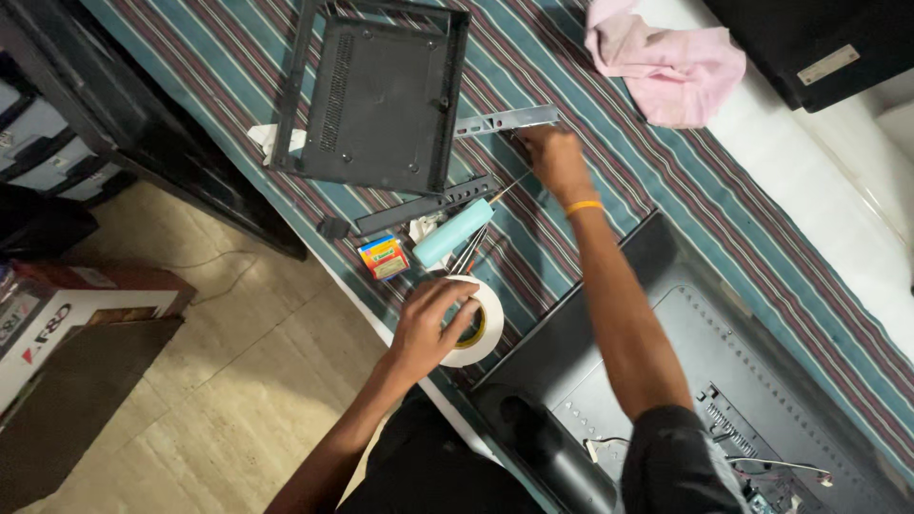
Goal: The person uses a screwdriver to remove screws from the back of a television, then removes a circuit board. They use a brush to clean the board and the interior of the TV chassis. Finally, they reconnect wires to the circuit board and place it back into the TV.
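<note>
1. Reaching toward twelve o'clock, the right hand (554, 157) stretches out on a straight arm, an orange band at the wrist, fingers curled over the end of a grey metal bracket (505, 120) on the striped cloth (657, 162).
2. The left hand (430, 324) lies bent at seven o'clock, fingers spread loosely over a white tape roll (473, 324), resting on it, not clenched.
3. A pale blue tube (451, 234) lies just past the roll, below a black metal casing (386, 95).

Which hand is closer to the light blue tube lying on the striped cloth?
The left. The left hand rests on the white tape roll, just below the light blue tube. The right hand is farther, up and to the right, beside the metal bracket.
</note>
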`<state>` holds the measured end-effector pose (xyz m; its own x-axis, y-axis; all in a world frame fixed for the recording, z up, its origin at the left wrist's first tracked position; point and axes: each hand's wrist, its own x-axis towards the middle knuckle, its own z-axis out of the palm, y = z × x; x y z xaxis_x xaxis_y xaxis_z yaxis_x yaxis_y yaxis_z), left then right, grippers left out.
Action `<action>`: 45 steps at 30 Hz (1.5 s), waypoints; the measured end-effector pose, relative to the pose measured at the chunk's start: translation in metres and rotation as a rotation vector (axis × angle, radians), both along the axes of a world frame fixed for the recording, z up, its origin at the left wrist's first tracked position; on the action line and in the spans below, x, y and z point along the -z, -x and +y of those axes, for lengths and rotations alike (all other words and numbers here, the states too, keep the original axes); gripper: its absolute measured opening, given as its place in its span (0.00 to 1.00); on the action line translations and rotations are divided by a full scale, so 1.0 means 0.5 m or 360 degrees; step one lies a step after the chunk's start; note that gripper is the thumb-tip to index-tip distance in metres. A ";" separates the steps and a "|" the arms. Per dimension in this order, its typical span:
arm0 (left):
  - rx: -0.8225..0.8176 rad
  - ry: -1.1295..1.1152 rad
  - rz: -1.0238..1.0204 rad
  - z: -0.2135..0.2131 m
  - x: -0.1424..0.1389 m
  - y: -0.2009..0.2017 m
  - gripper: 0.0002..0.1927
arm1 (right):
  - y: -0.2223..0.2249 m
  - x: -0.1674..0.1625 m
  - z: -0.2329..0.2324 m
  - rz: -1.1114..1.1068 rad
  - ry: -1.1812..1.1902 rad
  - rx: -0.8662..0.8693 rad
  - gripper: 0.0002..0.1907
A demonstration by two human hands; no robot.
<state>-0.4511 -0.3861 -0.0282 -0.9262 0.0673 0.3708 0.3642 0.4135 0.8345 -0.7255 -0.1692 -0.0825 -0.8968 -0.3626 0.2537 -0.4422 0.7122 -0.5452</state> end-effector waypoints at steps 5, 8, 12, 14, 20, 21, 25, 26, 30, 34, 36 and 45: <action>0.0018 -0.0083 -0.0180 0.007 0.015 -0.024 0.09 | -0.006 0.035 -0.017 0.0270 -0.0267 -0.0282 0.25; -0.0009 -0.0233 -0.0386 0.018 0.030 -0.052 0.09 | -0.010 0.022 -0.007 0.0368 -0.0482 -0.0387 0.26; 0.0062 -0.0275 -0.0392 0.035 0.041 -0.066 0.08 | -0.023 0.010 0.006 0.0329 -0.0506 -0.0439 0.21; 0.0083 -0.0259 -0.0321 0.036 0.039 -0.064 0.07 | -0.026 0.012 0.004 0.0242 -0.0712 -0.0224 0.16; 0.0028 -0.0297 -0.0281 0.031 0.014 -0.034 0.07 | -0.007 0.024 -0.017 0.0300 -0.0796 0.0055 0.08; 0.0022 -0.0318 -0.0290 0.034 0.010 -0.029 0.07 | 0.005 0.017 -0.015 0.0264 -0.0772 0.0095 0.06; 0.0033 -0.0586 -0.0418 0.055 0.006 -0.024 0.09 | 0.027 -0.048 0.044 -0.0555 0.0411 0.0638 0.03; 0.0054 -0.0884 -0.0583 0.063 0.008 -0.025 0.12 | 0.005 -0.069 0.072 -0.0871 0.1166 0.0666 0.04; 0.0162 -0.1876 -0.1128 0.121 0.039 -0.024 0.18 | -0.188 -0.154 0.139 -0.0766 0.1205 0.0097 0.08; 0.0351 -0.2479 -0.1479 0.208 0.085 -0.034 0.20 | -0.471 -0.201 0.116 -0.0816 0.0618 0.0052 0.05; 0.0380 -0.2537 -0.1572 0.244 0.099 -0.056 0.19 | -0.572 -0.213 0.104 -0.0504 0.0303 -0.0003 0.12; 0.0904 -0.1792 -0.1888 0.332 0.078 -0.182 0.17 | -0.916 -0.230 0.197 0.0102 0.0460 0.0956 0.11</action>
<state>-0.3601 -0.2203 -0.0674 -0.6620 0.6630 -0.3496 -0.7302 -0.4655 0.5001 -0.2675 -0.0709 0.0325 -0.9014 0.2857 0.3253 -0.0522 0.6741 -0.7368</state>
